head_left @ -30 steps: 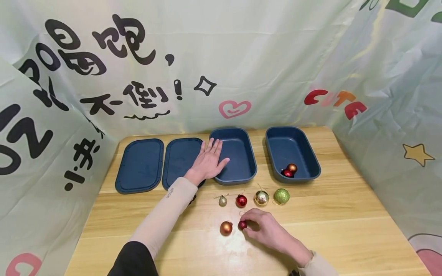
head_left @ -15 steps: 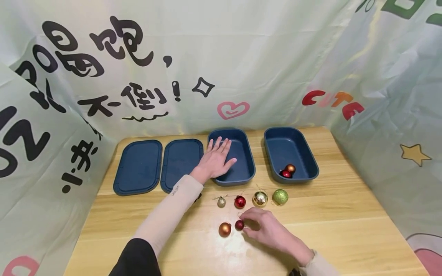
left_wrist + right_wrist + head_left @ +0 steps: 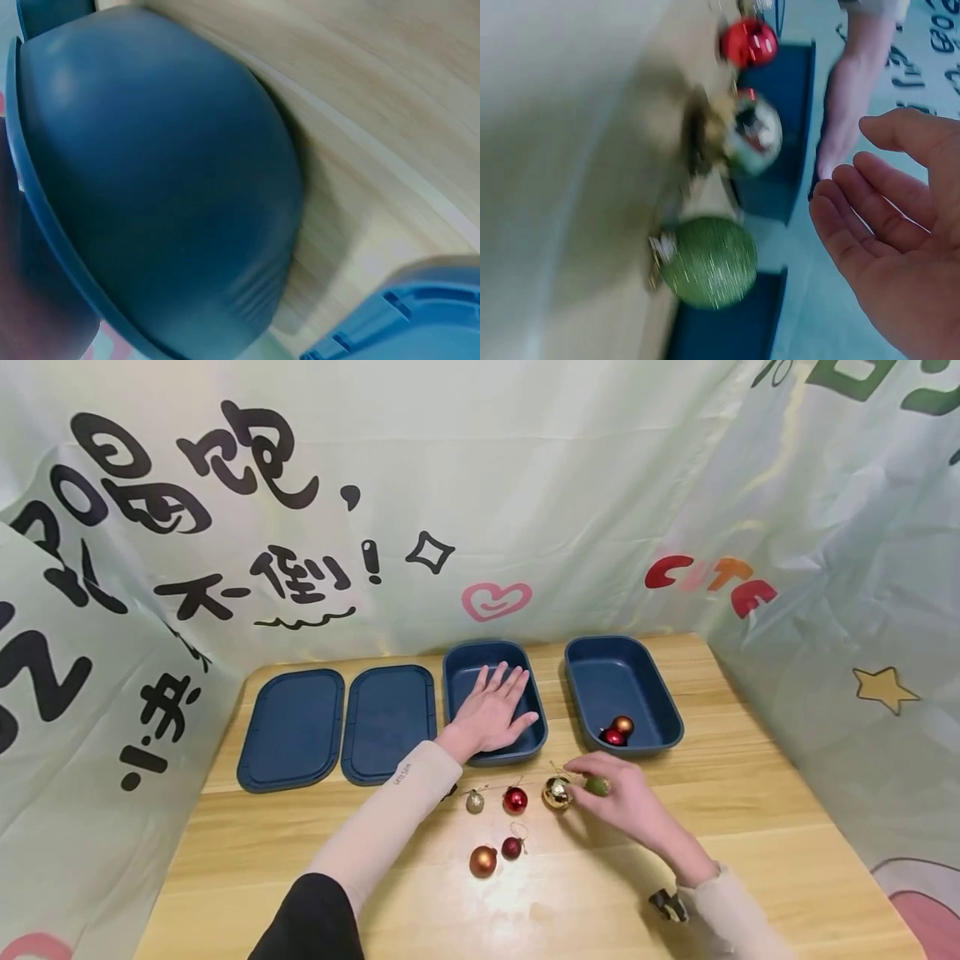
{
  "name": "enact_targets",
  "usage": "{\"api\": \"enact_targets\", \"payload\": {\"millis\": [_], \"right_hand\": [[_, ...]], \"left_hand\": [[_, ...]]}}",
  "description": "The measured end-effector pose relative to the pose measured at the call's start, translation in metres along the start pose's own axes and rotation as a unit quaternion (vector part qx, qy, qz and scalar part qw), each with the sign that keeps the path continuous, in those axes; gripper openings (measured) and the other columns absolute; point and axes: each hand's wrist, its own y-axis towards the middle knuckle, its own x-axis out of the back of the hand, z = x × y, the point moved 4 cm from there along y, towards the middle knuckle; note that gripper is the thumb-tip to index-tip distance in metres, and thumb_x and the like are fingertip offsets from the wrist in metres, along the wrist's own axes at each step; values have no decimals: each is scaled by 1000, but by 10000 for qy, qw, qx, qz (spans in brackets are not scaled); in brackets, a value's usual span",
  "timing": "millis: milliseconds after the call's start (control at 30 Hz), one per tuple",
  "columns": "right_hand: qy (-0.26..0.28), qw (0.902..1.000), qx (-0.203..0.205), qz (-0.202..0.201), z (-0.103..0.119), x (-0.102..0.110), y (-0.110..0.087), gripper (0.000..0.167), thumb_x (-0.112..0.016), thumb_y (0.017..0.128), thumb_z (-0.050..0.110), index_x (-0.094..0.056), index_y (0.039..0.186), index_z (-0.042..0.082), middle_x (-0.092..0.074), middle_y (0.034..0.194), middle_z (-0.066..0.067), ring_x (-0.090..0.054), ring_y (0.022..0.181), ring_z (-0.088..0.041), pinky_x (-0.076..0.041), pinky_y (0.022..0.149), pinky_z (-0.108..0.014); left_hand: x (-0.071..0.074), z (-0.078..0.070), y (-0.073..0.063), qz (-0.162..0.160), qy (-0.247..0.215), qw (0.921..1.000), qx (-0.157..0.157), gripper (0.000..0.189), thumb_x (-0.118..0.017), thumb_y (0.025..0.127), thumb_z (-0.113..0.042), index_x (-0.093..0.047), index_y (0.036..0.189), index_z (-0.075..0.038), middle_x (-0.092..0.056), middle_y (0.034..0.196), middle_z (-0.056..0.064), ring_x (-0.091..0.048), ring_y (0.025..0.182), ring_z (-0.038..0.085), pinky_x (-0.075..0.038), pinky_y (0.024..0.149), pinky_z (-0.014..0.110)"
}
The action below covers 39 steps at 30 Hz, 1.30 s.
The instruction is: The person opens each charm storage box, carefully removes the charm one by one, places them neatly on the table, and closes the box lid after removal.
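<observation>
Right hand (image 3: 626,793), empty fingers parted, hovers beside gold ball (image 3: 555,794); left hand (image 3: 491,714) splays over center box (image 3: 510,760); tabletop (image 3: 757,835) extends lower right.

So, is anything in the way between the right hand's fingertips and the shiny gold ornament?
Nothing visible is. The right hand has its fingertips just beside the shiny gold ornament; the green ornament, partly hidden by that hand, lies to the gold one's right.

The gold ball (image 3: 554,793) is mirror-glossy, the boxes (image 3: 617,681) matt plastic, the green ball (image 3: 711,262), blurred, apparently glitter-rough.
</observation>
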Motion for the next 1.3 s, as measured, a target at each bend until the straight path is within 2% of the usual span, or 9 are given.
{"api": "enact_targets", "payload": {"millis": [167,233,367,433,567,667,900,1100,1300], "right_hand": [[-302,9988,-119,-353,-17,19,11,26,-87,79,-1,-81,105,4,-80,102,-8,-76,89,-24,-56,84,-15],[-369,9983,-218,-401,-22,25,14,26,-87,81,-1,-81,105,4,-81,102,-8,-76,91,-26,-56,84,-17],[-322,9976,-473,-379,-31,33,20,23,-85,85,1,-81,108,3,-80,101,-8,-75,86,-24,-61,74,-34],[-259,9972,-593,-370,-37,36,22,22,-84,86,1,-81,108,2,-79,99,-9,-74,83,-24,-59,72,-29],[-277,9957,-770,-425,-48,40,25,20,-83,86,0,-80,106,1,-79,97,-13,-73,80,-27,-49,73,-9],[-383,9942,-908,-439,-55,43,27,19,-83,87,2,-80,106,1,-79,96,-13,-74,80,-28,-45,71,-6],[-426,9893,-1355,-330,-73,48,30,19,-82,89,6,-80,108,1,-79,99,-11,-74,82,-20,-52,72,-15],[-365,9843,-1714,-228,-84,51,31,21,-79,93,9,-79,112,0,-79,105,-15,-77,91,-33,-61,76,-36],[-398,9808,-1899,-205,-93,54,32,24,-78,94,10,-78,115,-3,-78,109,-20,-77,96,-40,-60,82,-56]], "left_hand": [[-3,-7,5,11,2,10000,-78,79,-23,111,-63,-6,171,-14,-10,179,6,-3,167,29,0,135,52],[-3,-11,7,37,38,9999,-112,79,-23,111,-63,-4,171,-15,-8,179,5,-2,167,29,0,135,52],[-4,-17,10,80,101,9998,-157,79,-23,111,-63,-3,171,-16,-9,179,4,-2,167,29,1,135,52],[-5,-20,11,90,101,9998,-173,79,-23,111,-63,-4,171,-16,-11,179,4,-1,167,28,2,135,52],[-6,-25,15,83,102,9996,-237,78,-24,111,-62,-5,171,-15,-13,179,5,-1,167,28,1,135,52],[-6,-28,18,84,142,9995,-270,78,-25,111,-61,-6,171,-15,-12,179,5,0,167,28,0,135,52],[-9,-33,22,122,185,9992,-319,79,-25,111,-62,-11,171,-13,-13,179,5,-2,167,28,-2,135,53],[-11,-35,25,214,184,9992,-285,79,-25,111,-62,-11,171,-14,-11,179,4,0,167,28,0,135,52],[-13,-37,29,193,209,9990,-352,78,-26,111,-61,-11,172,-14,-11,179,3,0,167,28,0,134,53]]}}
